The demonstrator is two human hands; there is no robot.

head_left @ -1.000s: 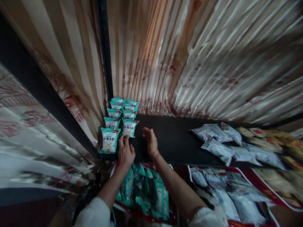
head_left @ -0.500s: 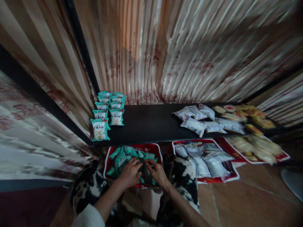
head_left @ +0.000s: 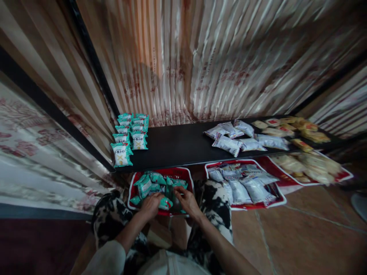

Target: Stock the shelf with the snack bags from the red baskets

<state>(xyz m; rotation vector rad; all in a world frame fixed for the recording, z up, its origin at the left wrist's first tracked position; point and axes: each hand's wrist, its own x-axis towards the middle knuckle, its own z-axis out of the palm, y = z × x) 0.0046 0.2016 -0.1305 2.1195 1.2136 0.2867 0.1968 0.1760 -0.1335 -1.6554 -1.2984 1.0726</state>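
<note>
In the red basket (head_left: 190, 179) between my knees lies a jumble of green snack packets (head_left: 157, 178). My left hand (head_left: 151, 205) is in the basket's near left part, fingers curled on a green and white packet (head_left: 165, 203) that shows past the fingertips. My right hand (head_left: 187, 201) reaches in from the right, its thumb and fingers closed at the upper edge of a dark green packet (head_left: 177, 202). Part of each grip is hidden. On the left end of the black shelf (head_left: 174, 143), green and white packets (head_left: 121, 154) stand in two rows.
Silvery white packets (head_left: 228, 144) and yellowish packets (head_left: 304, 130) lie on the shelf's right side. A second red basket (head_left: 282, 200) holds white packets, and a third basket (head_left: 345, 175) holds pale ones. Black posts (head_left: 94, 63) and striped curtains (head_left: 172, 76) enclose the shelf.
My left hand has shifted left and away from my right hand, and a green and white packet now shows beside it. My right hand stays at the dark green packet. The view has shifted slightly.
</note>
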